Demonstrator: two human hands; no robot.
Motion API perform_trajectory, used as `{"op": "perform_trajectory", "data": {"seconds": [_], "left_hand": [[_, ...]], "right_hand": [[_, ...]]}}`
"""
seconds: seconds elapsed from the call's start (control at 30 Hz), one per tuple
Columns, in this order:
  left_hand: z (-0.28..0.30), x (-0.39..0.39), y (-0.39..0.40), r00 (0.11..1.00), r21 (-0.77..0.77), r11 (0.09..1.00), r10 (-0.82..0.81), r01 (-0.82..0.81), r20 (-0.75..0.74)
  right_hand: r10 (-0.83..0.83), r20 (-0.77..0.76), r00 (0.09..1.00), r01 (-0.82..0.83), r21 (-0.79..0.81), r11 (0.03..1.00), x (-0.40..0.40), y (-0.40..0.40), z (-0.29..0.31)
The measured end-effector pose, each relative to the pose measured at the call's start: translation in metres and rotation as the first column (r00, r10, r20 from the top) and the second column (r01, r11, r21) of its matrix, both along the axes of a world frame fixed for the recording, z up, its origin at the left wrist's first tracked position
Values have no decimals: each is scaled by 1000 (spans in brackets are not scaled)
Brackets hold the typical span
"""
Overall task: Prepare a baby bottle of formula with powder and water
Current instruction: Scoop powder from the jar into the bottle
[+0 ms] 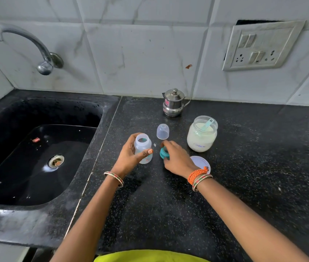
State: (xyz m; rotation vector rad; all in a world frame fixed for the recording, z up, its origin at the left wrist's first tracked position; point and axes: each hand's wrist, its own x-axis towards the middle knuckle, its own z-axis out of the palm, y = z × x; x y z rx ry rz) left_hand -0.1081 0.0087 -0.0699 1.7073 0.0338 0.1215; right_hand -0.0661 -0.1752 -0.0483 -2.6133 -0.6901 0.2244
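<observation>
Teal nipple ring (162, 152) half-hidden in right hand (178, 159) grip; left hand (131, 156) grips open bottle (143, 148)

The powder jar (202, 136) bears small print low on its side (upside down, too blurred to read); the steel pot (173, 103) carries an unreadable pink sticker.

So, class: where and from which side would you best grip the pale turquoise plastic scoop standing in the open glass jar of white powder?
Pinch the pale turquoise plastic scoop by its handle end, coming from above. Its lower part is buried in powder inside the open glass jar, and only the handle sticks up, leaning towards the rim. The jar's walls block any sideways approach.
</observation>
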Motion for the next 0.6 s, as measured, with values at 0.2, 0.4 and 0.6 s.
{"op": "perform_trajectory", "data": {"seconds": [0.2,0.4,0.6], "left_hand": [[34,-8,-10,978,111,977,169,-183,122],[84,3,-48,910,253,934,140,-252,390],[87,36,-102,944,292,953,-27,-74,329]], "right_hand": [[-114,289,951,43,242,969,5,-5,35],[-356,339,871,310,182,933,58,-71,82],[-275,82,958,286,-206,936,77,-91,84]]}}
